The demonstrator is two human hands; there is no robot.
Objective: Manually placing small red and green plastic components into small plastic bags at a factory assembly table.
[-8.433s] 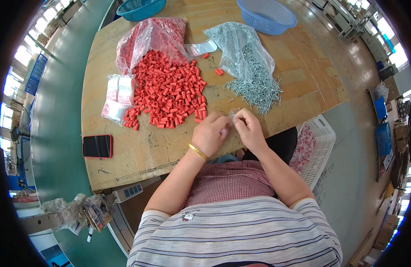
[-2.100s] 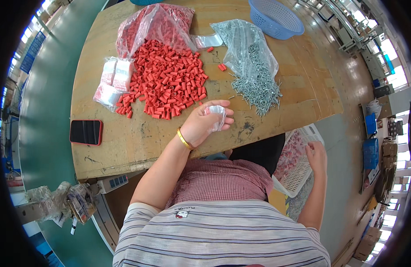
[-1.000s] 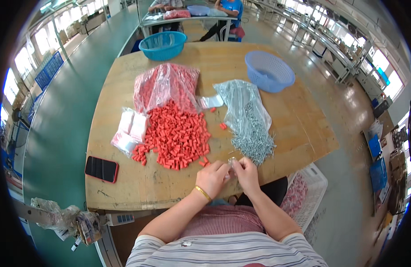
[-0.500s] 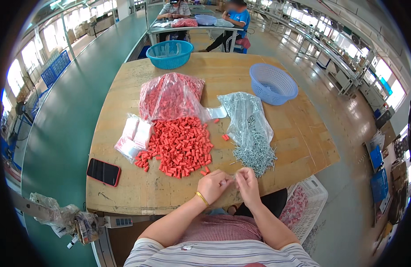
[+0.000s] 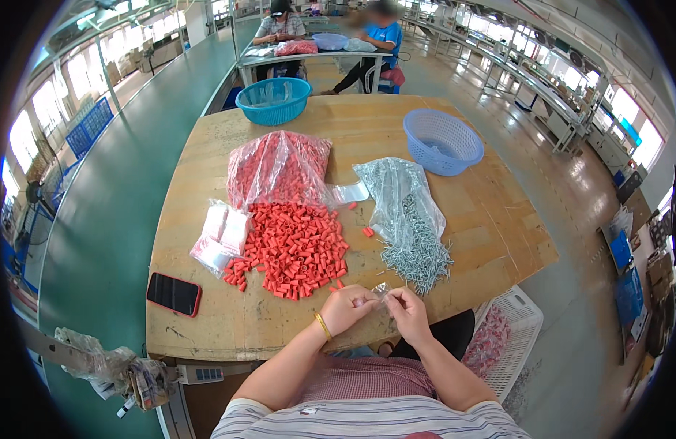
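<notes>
At the table's near edge, my left hand [image 5: 345, 310] and my right hand [image 5: 409, 313] are close together, fingers closed in a pinch. Between them they hold a small clear plastic bag [image 5: 381, 288]; its contents, if any, I cannot make out. Just beyond my left hand spreads a heap of short red plastic tubes [image 5: 300, 252], spilling from a large clear bag [image 5: 278, 164]. Silver screws [image 5: 420, 262] lie in a pile beyond my right hand, at the mouth of another clear bag [image 5: 388, 183]. A stack of small flat bags [image 5: 219, 233] rests left of the red heap.
A phone [image 5: 174, 294] lies at the table's left edge. Far back stand a teal basket [image 5: 274, 110] and a lilac basket [image 5: 448, 157]. Below the right edge, a white crate [image 5: 527, 322] holds red-filled packets. Two people sit at a farther table [image 5: 316, 57].
The small clear bag now shows above my fingertips, where before it was mostly hidden. My hands stay near the same spot, and the view has shifted slightly.
</notes>
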